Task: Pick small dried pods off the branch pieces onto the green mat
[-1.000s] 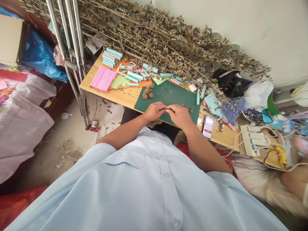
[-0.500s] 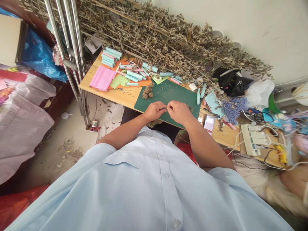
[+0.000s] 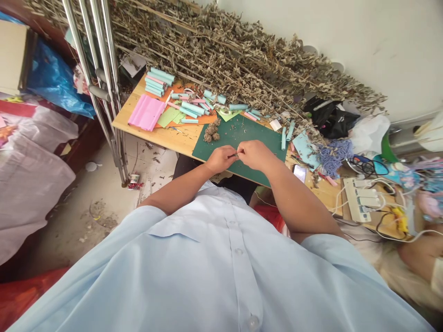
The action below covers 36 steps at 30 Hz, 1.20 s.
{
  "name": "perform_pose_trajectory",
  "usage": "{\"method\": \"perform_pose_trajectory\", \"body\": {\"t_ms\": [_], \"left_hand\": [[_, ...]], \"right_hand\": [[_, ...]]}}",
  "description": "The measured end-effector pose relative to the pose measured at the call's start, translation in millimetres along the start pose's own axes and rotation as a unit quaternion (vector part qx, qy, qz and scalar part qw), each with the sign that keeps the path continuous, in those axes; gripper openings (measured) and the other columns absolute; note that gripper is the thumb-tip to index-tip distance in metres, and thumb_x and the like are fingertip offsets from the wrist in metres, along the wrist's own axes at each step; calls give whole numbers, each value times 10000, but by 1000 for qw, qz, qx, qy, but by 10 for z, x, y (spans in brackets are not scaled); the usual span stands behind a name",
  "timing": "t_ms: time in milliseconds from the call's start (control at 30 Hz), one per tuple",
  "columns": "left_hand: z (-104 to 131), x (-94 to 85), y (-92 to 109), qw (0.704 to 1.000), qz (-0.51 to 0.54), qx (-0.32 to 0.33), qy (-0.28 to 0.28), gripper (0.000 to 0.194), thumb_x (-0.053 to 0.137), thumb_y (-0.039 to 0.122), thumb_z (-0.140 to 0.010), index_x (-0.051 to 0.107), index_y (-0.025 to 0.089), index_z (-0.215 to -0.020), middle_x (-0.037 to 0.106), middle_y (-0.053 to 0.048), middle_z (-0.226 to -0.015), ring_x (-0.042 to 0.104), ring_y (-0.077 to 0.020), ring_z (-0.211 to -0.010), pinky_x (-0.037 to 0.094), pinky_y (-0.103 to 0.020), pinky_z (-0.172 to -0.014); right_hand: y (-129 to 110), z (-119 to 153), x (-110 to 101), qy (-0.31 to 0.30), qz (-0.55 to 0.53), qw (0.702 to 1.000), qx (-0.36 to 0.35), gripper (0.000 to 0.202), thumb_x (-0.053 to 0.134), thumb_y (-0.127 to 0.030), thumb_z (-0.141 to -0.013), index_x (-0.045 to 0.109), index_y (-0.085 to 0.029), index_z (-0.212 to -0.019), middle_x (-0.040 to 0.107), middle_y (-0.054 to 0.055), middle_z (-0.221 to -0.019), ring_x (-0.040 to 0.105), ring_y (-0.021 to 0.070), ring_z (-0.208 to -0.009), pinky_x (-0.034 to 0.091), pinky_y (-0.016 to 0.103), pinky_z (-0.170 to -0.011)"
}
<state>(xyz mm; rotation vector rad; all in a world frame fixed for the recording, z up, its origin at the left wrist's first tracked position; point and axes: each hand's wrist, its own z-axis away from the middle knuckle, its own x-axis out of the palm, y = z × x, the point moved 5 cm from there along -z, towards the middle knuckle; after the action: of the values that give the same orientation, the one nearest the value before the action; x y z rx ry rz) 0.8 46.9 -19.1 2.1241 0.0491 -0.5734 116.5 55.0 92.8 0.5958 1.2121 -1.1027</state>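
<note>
Here, the left hand (image 3: pixel 220 159) and right hand (image 3: pixel 255 155) are held nearly together over the near edge of a green mat (image 3: pixel 258 131), knuckles up, wrists angled inward. A small piece (image 3: pixel 236 156) is pinched between the fingers of both hands, too small to be identified. On the mat's left side, several brown balls (image 3: pixel 212 131) are heaped; their exact number cannot be told. At far right, one black bag (image 3: pixel 334 120) and one white bag (image 3: pixel 368 130) are seen, contents hidden. Two blue rolls (image 3: pixel 284 138) are placed by the mat's right edge; nearer, one phone (image 3: pixel 299 173) is laid on the desk (image 3: pixel 185 142).
</note>
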Motion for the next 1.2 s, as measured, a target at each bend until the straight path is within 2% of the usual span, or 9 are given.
{"method": "perform_pose_trajectory", "body": {"t_ms": [167, 300, 467, 600, 733, 833, 1000, 1200], "left_hand": [[9, 9, -2, 1000, 15, 4, 4, 340, 607, 454, -1033, 781, 171, -961, 741, -91, -919, 684, -199, -891, 520, -313, -827], [11, 3, 7, 1000, 21, -2, 7, 301, 594, 400, -1038, 799, 180, -1037, 761, -95, -960, 702, -198, -915, 532, -314, -840], [6, -7, 24, 1000, 22, 2, 4, 292, 607, 399, -1034, 804, 185, -1054, 769, -98, -966, 708, -207, -942, 540, -322, -864], [6, -11, 26, 1000, 26, 2, 6, 328, 602, 437, -1037, 807, 181, -1049, 765, -104, -951, 708, -206, -915, 542, -322, -841], [8, -13, 31, 999, 32, 0, 4, 296, 621, 417, -1030, 808, 188, -1052, 768, -97, -964, 708, -203, -928, 544, -320, -856], [8, -17, 34, 999, 33, -1, 5, 256, 627, 367, -1024, 809, 188, -1054, 770, -93, -977, 707, -200, -937, 545, -319, -867], [3, -18, 31, 999, 31, -13, -2, 234, 621, 326, -1018, 808, 188, -1046, 772, -95, -981, 707, -196, -945, 547, -320, -881], [2, -23, 34, 999, 37, -14, -1, 271, 620, 385, -1028, 802, 184, -1035, 772, -99, -983, 707, -195, -934, 545, -319, -870]], "right_hand": [[78, 154, 66, 44, -54, 997, -22, 218, 568, -180, -945, 783, -213, -959, 792, 76, -963, 687, 238, -876, 454, 332, -787], [176, 290, 207, 107, -126, 985, -43, 162, 666, -233, -911, 775, -233, -1031, 786, 62, -1030, 695, 224, -842, 510, 344, -814], [215, 335, 337, 197, -161, 965, -55, 143, 630, -232, -944, 768, -251, -979, 788, 59, -996, 711, 241, -918, 540, 369, -872], [229, 329, 375, 231, -150, 961, -38, 151, 616, -250, -963, 760, -251, -1009, 788, 61, -952, 715, 247, -894, 554, 375, -850], [231, 333, 382, 227, -125, 963, -76, 204, 571, -249, -992, 770, -240, -951, 793, 79, -974, 721, 251, -929, 562, 382, -880], [229, 340, 379, 206, -108, 967, -104, 271, 522, -254, -1017, 791, -230, -1004, 798, 104, -1073, 724, 257, -1019, 564, 392, -940], [220, 328, 352, 150, -73, 982, -89, 338, 475, -267, -1038, 808, -222, -1076, 786, 115, -1159, 712, 252, -1062, 548, 377, -947], [169, 267, 262, 98, -34, 991, -89, 341, 475, -220, -1012, 816, -212, -1034, 776, 106, -1126, 692, 244, -1016, 509, 347, -878]]}}
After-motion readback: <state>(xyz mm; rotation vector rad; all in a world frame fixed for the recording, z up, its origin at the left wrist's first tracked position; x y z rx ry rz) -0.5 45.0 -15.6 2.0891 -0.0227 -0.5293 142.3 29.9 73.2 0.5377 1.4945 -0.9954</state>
